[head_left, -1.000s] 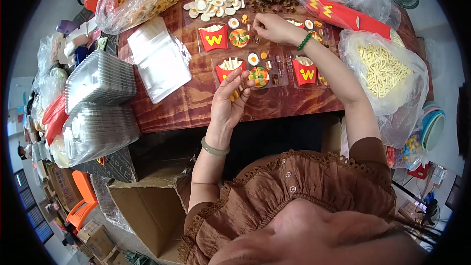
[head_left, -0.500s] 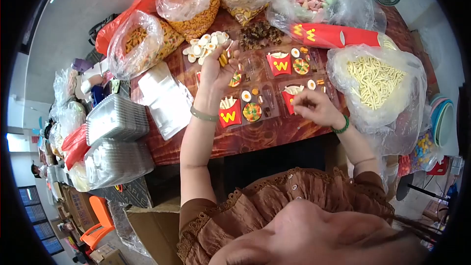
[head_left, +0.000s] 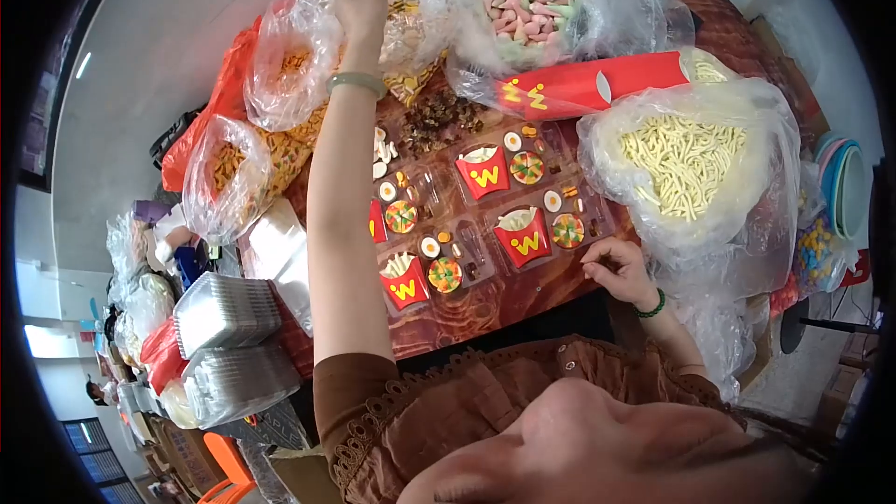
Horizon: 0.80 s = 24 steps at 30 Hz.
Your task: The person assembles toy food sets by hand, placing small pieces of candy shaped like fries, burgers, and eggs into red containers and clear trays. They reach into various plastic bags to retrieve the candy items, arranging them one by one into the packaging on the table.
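My left hand is stretched out over the clear bags at the far side, fingers apart and holding nothing I can see. Beneath and beside it is an open bag of yellow and pale sweets. My right hand rests near the table's front edge, fingers curled in; whatever they hold, if anything, is hidden. Just left of it lie clear compartment trays. They hold red fries cartons with a yellow W, egg-shaped sweets, round pizza sweets and small dark pieces. My left forearm covers part of the trays.
Dark brown sweets and white egg slices are heaped behind the trays. A bag of pale noodle-like sweets stands right, below stacked red cartons. Pink sweets fill another bag. Stacked clear trays stand left.
My left hand has gone from above the trays, where it held small yellow sweets, to the far bags. My right hand has drawn back from a fries carton towards the table edge. The view has shifted.
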Each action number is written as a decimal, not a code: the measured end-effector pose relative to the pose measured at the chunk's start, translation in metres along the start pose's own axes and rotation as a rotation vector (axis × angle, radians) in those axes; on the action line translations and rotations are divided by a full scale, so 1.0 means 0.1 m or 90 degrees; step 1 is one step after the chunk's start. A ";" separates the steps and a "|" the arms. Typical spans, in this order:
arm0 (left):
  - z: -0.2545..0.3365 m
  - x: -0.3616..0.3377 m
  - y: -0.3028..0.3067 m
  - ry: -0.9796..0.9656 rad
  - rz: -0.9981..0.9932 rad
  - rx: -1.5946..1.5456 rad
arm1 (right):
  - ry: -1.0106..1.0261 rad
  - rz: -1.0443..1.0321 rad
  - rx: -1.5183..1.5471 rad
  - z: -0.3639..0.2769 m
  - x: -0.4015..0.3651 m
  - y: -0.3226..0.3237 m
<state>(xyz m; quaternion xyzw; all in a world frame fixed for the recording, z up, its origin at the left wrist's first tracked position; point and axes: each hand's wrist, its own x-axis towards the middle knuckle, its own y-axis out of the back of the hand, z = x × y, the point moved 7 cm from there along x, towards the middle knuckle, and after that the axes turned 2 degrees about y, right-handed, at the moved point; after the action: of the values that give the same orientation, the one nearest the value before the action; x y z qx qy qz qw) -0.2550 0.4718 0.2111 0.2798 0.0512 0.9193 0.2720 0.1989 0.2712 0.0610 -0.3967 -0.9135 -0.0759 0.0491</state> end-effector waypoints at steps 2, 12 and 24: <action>0.12 -0.27 -0.28 -0.073 -0.085 -0.020 | -0.027 0.023 -0.018 -0.05 0.24 0.15; -0.21 -1.16 -1.86 -0.280 -0.356 0.256 | 0.175 0.116 -0.382 -0.16 2.83 0.88; -0.34 -1.07 -2.11 -0.244 -0.261 0.295 | 0.158 0.137 -0.630 0.34 3.70 0.95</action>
<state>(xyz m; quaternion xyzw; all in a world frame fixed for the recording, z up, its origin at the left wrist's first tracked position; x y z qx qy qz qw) -0.0999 0.5964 0.0783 0.4853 0.2609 0.7405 0.3848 0.0153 0.6070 0.0925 -0.4524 -0.7096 -0.5394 -0.0290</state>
